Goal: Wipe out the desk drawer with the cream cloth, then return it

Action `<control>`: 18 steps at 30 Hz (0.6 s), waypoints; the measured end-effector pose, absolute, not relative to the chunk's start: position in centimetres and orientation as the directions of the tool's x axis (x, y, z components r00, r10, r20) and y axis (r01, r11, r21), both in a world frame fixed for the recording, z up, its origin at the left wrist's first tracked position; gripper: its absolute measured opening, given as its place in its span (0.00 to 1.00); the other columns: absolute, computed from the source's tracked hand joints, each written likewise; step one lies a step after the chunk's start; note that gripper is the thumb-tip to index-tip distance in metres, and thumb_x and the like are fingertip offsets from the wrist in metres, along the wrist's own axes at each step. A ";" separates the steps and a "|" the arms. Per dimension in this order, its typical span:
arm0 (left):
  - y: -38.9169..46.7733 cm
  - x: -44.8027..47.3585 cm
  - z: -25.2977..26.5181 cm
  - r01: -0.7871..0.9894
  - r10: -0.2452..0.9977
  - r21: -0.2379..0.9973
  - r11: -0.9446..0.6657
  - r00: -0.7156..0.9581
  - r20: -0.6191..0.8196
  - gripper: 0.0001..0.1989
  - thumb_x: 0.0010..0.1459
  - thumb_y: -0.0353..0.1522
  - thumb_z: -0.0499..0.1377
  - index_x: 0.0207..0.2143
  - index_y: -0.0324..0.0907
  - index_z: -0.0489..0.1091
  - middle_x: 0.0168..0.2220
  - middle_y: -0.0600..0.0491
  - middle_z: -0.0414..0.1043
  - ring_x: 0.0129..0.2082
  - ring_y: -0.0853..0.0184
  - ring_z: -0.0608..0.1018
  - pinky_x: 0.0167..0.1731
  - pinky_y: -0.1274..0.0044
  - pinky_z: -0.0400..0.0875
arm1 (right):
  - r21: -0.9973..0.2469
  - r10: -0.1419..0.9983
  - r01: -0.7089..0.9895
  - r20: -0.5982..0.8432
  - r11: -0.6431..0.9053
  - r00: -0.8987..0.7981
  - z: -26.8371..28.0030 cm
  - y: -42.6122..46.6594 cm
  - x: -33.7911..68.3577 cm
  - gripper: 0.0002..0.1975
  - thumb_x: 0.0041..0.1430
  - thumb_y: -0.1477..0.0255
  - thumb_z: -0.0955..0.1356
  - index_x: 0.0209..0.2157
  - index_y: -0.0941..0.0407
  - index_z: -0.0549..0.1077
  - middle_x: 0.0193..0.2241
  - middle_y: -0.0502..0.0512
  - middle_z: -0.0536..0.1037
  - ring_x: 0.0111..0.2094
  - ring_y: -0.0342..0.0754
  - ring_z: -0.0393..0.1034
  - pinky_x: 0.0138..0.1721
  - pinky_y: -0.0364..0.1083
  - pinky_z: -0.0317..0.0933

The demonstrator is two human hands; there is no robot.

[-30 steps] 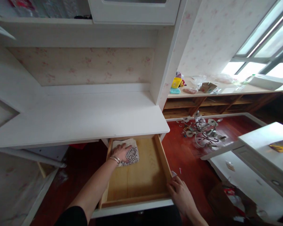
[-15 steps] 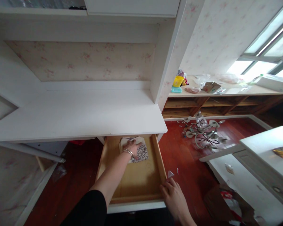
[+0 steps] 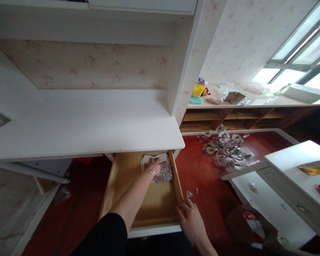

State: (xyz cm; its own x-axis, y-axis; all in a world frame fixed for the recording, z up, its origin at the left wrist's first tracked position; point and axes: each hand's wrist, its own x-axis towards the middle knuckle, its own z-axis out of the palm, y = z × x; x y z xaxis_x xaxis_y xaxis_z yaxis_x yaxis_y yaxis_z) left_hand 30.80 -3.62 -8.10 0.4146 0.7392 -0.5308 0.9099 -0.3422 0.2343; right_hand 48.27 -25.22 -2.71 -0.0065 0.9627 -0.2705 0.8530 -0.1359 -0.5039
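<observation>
Reading the open drawer [image 3: 157, 202] as a clock face with twelve at its far end, the folded cloth [image 3: 166, 173] lies at about one o'clock, its dark-patterned part close to the right wall and its plain part toward twelve. My left hand [image 3: 155, 166] rests on it palm down, fingers spread rather than closed, so I press the cloth flat instead of pinching it; two thin bangles [image 3: 150, 172] circle that wrist. My right hand [image 3: 192, 218] is at four o'clock, fingers bent at the top of the drawer's right wall near the front corner; I cannot tell how firmly they close on it. Just outside that wall, at three o'clock, a small clear triangular piece [image 3: 189, 194] lies on the red floor [image 3: 202, 174]. Beyond twelve, and off toward ten, stretches the white desktop [image 3: 96, 124].
</observation>
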 end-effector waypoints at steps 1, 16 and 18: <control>-4.0 30.8 -8.2 0.910 0.736 0.233 -0.342 0.414 -0.535 0.59 0.32 0.49 0.69 0.66 0.66 0.44 0.67 0.46 0.44 0.61 0.33 0.51 0.43 0.45 0.65 | -0.506 0.962 0.851 -0.271 -0.137 -0.007 -2.8 -25.2 48.3 0.18 0.65 0.67 0.58 0.32 0.52 0.78 0.41 0.56 0.76 0.45 0.52 0.67 0.49 0.48 0.58; -16.9 30.8 -7.1 0.852 0.696 0.163 -0.498 0.505 -0.510 0.51 0.44 0.43 0.67 0.66 0.66 0.43 0.65 0.45 0.47 0.58 0.37 0.57 0.38 0.51 0.70 | -0.523 0.972 0.847 -0.234 -0.099 -0.031 -3.1 -25.5 48.3 0.17 0.65 0.68 0.60 0.31 0.51 0.78 0.39 0.55 0.76 0.44 0.51 0.67 0.48 0.48 0.57; -17.6 30.5 -7.2 0.841 0.695 0.176 -0.512 0.526 -0.490 0.50 0.44 0.41 0.66 0.66 0.65 0.44 0.64 0.45 0.48 0.57 0.39 0.58 0.38 0.52 0.70 | -0.534 0.974 0.842 -0.222 -0.076 -0.052 -3.2 -25.5 48.3 0.16 0.64 0.68 0.60 0.31 0.51 0.78 0.39 0.55 0.76 0.44 0.51 0.67 0.49 0.48 0.57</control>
State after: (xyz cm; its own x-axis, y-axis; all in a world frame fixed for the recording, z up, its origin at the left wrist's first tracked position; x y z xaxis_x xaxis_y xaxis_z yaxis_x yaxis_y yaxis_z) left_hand 30.54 -17.58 -7.20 0.5260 0.6952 -0.4899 0.8407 -0.5123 0.1756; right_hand 48.30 -25.53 -3.23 -0.0523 0.9737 -0.2216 0.8418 -0.0764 -0.5343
